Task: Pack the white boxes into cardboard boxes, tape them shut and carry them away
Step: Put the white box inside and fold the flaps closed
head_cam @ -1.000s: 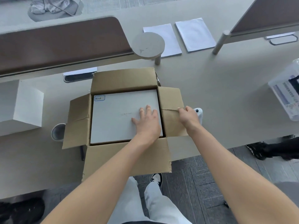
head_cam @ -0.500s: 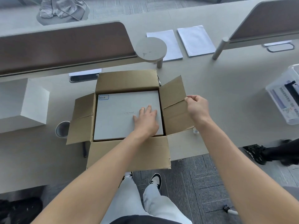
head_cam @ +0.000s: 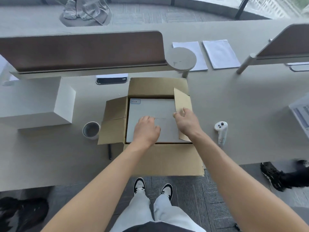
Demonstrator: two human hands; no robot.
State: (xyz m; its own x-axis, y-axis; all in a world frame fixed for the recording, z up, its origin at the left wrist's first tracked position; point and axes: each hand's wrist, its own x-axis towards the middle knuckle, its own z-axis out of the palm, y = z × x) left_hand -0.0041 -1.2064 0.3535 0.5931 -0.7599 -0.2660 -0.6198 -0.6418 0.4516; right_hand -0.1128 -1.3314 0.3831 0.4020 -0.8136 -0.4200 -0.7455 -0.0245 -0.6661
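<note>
An open cardboard box (head_cam: 160, 159) sits at the table's near edge, its near flap hanging over it. Inside lies a flat white box (head_cam: 150, 111) with a small handwritten label at its far left corner. My left hand (head_cam: 146, 129) rests on the white box, fingers partly curled. My right hand (head_cam: 186, 120) grips the edge of the right flap (head_cam: 182, 99), which stands tilted inward over the white box. The left flap (head_cam: 113, 121) and far flap (head_cam: 150, 87) lie open. A second, taller white box (head_cam: 36, 101) stands on the table to the left.
A roll of tape (head_cam: 91, 130) lies beside the left flap, a black pen (head_cam: 109, 151) near it. A white handheld controller (head_cam: 221, 131) lies right of the box. Desk dividers (head_cam: 80, 51), a round stand (head_cam: 182, 60), white papers (head_cam: 220, 53) and a clear bin (head_cam: 301, 113) surround the spot.
My right hand has swung the right flap up from flat and over the white box. My left hand slid slightly left on the white box, uncovering the controller's side.
</note>
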